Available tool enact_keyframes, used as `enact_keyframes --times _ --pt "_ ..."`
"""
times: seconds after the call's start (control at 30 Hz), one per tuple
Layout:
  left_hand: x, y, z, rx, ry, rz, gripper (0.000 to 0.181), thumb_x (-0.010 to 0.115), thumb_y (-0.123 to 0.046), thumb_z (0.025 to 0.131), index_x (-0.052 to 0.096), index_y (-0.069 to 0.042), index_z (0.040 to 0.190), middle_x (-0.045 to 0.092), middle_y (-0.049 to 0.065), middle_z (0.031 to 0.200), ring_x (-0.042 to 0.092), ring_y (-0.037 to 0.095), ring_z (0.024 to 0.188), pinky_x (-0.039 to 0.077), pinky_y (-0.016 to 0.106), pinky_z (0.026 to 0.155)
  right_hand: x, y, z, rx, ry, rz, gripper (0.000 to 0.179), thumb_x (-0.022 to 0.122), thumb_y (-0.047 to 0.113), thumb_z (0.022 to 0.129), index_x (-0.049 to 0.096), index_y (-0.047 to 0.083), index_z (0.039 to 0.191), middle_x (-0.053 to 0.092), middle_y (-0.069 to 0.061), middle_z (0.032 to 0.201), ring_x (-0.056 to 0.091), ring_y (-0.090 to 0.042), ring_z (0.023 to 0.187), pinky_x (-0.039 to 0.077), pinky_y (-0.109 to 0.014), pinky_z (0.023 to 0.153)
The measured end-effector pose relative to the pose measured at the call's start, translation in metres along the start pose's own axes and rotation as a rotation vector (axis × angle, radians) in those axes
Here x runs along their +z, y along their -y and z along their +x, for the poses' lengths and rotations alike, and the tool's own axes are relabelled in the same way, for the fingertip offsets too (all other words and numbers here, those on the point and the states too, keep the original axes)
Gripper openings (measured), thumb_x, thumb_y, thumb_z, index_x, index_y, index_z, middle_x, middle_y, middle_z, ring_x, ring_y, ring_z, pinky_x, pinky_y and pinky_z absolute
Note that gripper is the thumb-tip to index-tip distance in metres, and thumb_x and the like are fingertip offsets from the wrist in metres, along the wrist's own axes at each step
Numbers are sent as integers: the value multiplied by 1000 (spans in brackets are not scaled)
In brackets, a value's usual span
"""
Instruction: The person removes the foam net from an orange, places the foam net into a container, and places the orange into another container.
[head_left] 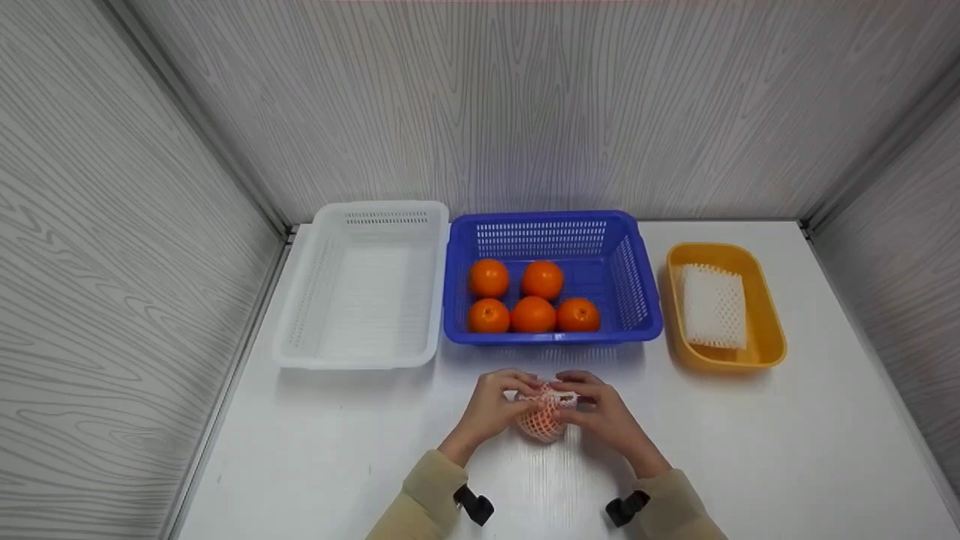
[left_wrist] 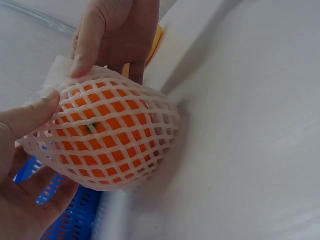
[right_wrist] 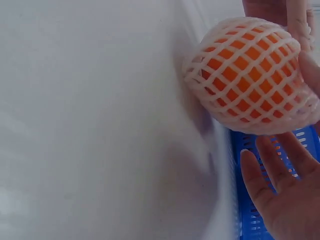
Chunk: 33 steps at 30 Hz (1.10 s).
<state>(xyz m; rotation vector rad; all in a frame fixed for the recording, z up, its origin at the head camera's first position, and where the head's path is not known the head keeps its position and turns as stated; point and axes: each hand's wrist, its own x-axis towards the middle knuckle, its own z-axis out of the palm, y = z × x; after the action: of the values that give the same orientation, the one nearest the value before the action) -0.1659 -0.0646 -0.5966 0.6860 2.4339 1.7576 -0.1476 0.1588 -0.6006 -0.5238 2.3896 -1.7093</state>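
Note:
Both hands hold a white foam net sleeve with an orange inside, just above the white table in front of the blue basket. My left hand grips the sleeve's left side, its thumb on the mesh near the open end in the left wrist view. On the other side, my right hand holds the sleeve's edge between thumb and fingers. The mesh is stretched around the fruit, whose green stem spot shows through. Part of the sleeve's mouth is hidden behind the fingers.
Several loose oranges lie in the blue basket. A white basket stands to its left. On the right, a yellow tray holds flat white foam nets. Grey wood-grain panels enclose the table.

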Motion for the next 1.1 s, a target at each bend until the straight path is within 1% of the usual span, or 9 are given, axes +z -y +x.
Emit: enact_keyframes --times 0.1,0.2,0.33,0.43,0.53,0.63,0.8,0.93,1.1 --pt "0 -1 1 -21 -22 -64 12 81 -18 82 79 -8 88 72 -3 93 65 15 94 51 35 89 1 16 1 -7 -72 0 25 76 4 84 74 -1 108 59 -26 121 54 -39 114 46 -53 92" --pt "-1 -1 0 -61 -7 -100 20 82 -21 81 78 -8 96 70 -1 99 63 18 97 52 36 88 0 30 1 -17 -110 -1 15 76 3 84 76 -2 98 64 -23 112 57 -38 108 46 -49 95" --pt "-5 1 0 -121 71 -37 42 84 -26 79 72 -7 115 64 0 116 57 20 111 49 40 92 0 35 1 0 -163 3 10 76 3 83 76 1 92 67 -17 106 60 -31 104 46 -41 93" --pt "-6 3 0 -128 102 28 43 84 -27 79 72 -7 115 63 3 120 56 20 114 49 42 93 0 34 1 25 -184 21 8 76 6 85 76 3 92 67 -13 104 60 -25 103 45 -38 92" --pt "-4 2 1 -98 78 55 26 82 -23 81 78 -7 101 67 3 112 59 19 108 48 40 94 -1 33 0 34 -157 38 11 74 9 87 75 4 97 67 -12 107 58 -24 105 45 -41 92" --pt "-1 0 2 -61 33 63 12 79 -15 82 79 -7 91 70 -1 102 62 16 100 48 38 94 -4 31 0 27 -92 47 24 75 9 87 72 3 110 64 -15 115 56 -28 111 44 -47 93" --pt "4 -6 5 -51 -32 38 9 77 -5 81 78 -8 89 72 -4 93 65 13 91 52 38 87 -10 29 -1 55 -10 53 50 77 8 84 61 1 130 56 -22 132 48 -37 124 39 -59 96" --pt "6 -9 6 -48 -75 24 11 76 -2 78 78 -7 87 73 -2 92 66 13 90 53 35 86 -11 31 0 68 -38 55 33 76 9 85 70 -1 116 59 -23 127 49 -38 122 35 -61 101" --pt "8 -6 5 -49 -60 -6 13 80 -10 80 77 -8 92 72 -3 96 66 15 94 51 41 90 -8 34 2 30 -120 41 13 74 5 86 76 0 97 66 -19 113 57 -34 111 42 -45 100"
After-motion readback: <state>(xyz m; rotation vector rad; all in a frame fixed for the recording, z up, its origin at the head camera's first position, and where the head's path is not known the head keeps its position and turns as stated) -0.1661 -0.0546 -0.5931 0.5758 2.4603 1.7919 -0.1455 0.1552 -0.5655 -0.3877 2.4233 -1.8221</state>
